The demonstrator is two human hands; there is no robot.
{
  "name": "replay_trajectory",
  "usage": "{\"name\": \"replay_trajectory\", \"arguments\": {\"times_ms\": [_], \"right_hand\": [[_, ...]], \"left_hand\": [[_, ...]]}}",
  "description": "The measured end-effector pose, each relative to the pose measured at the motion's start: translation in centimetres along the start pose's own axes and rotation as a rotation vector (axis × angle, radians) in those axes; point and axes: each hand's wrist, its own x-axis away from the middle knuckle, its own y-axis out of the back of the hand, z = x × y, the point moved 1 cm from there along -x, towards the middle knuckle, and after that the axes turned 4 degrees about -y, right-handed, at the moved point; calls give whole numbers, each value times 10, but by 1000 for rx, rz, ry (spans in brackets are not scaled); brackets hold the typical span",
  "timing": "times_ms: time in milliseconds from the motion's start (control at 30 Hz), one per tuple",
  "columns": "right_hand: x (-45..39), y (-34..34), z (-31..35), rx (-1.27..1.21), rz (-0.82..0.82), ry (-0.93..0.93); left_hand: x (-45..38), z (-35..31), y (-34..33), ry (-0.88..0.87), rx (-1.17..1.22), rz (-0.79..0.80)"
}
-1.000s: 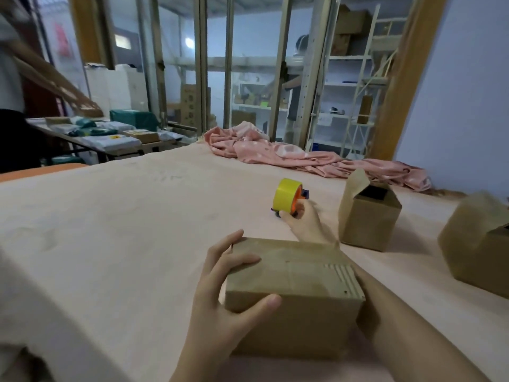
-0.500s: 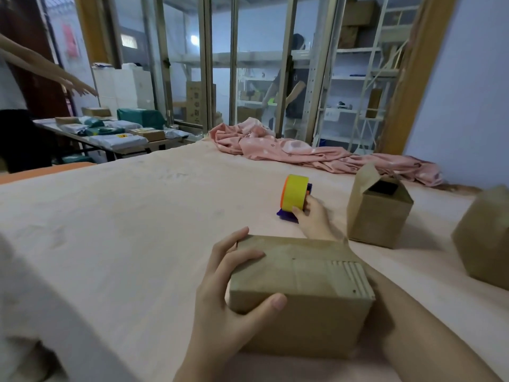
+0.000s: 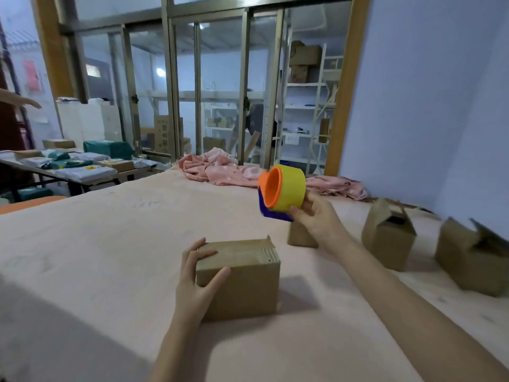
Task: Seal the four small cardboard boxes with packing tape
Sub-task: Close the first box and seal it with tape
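A closed small cardboard box (image 3: 242,282) stands on the peach-covered table, and my left hand (image 3: 197,282) grips its left end, fingers on top and thumb on the front. My right hand (image 3: 316,219) holds a yellow tape roll on an orange and blue dispenser (image 3: 283,191) in the air above the table. Behind that hand a second box (image 3: 300,235) is partly hidden. Two more boxes with open top flaps stand to the right, one (image 3: 388,238) nearer the middle and one (image 3: 473,260) at the right edge.
A crumpled pink cloth (image 3: 237,172) lies along the table's far edge by the glass doors. To the left, a lower table (image 3: 74,172) carries parcels, and another person's hand (image 3: 24,102) reaches in at the left edge. A blue wall is on the right.
My right hand has lifted the tape dispenser off the table and raised it toward me. The camera tilted up. My left hand stays on the box.
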Motion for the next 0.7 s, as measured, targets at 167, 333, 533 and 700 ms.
{"name": "replay_trajectory", "arguments": {"times_ms": [167, 333, 533, 700], "right_hand": [[91, 58, 22, -87, -70, -21], [170, 108, 37, -29, -129, -19], [250, 163, 47, 32, -129, -31], [295, 199, 47, 32, -173, -59]], "left_hand": [[20, -25, -38, 16, 18, 105], [65, -66, -108, 5, 185, 256], [116, -119, -178, -34, 326, 434], [147, -146, -211, -8, 397, 508]]}}
